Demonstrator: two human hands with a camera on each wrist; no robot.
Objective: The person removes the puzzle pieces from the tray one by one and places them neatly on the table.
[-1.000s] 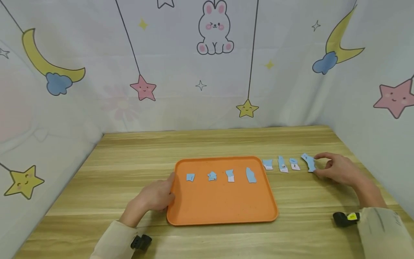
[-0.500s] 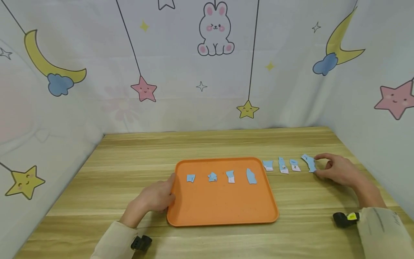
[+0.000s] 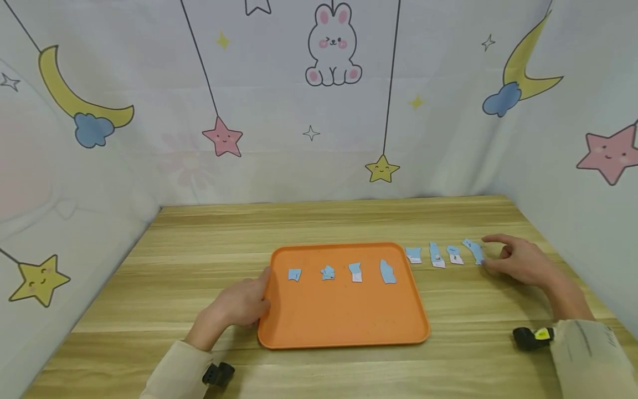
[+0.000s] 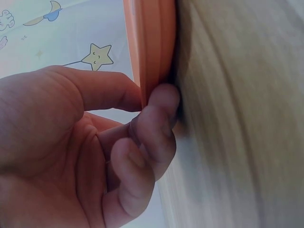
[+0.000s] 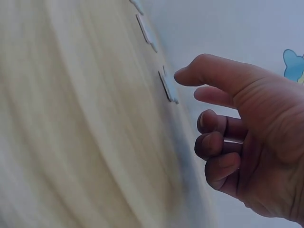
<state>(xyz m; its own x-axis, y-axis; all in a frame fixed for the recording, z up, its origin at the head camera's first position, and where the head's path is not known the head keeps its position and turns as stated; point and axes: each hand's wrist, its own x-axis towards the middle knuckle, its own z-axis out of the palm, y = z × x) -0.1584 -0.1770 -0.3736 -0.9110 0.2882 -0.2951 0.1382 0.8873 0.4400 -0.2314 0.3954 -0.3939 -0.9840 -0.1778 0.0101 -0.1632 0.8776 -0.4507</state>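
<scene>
Across the wood-grain tabletop (image 3: 214, 233), the left hand (image 3: 241, 302) grips the orange tray (image 3: 344, 316) — right of it, the unclasped right hand (image 3: 520, 261) borders a puzzle piece (image 3: 473, 251), likely light, best edge-pinched.

Tray (image 3: 344, 316) smooth plastic; table (image 3: 209, 244) wood-grained; backdrop (image 3: 274, 172) cloth; blue pieces (image 3: 387, 272) perhaps matt card

The bearing surface is a wood-grain tabletop (image 3: 209, 230), light brown with darker bands running across its width. Directly on it sits a shallow orange tray (image 3: 344, 316) with rounded corners. Off the tray's far right corner, four pieces lie in a row, apart from one another: a squarish piece (image 3: 413, 255), a tall narrow piece (image 3: 436, 255), a small piece (image 3: 454, 255) and a slanted blue piece (image 3: 472, 251).
</scene>
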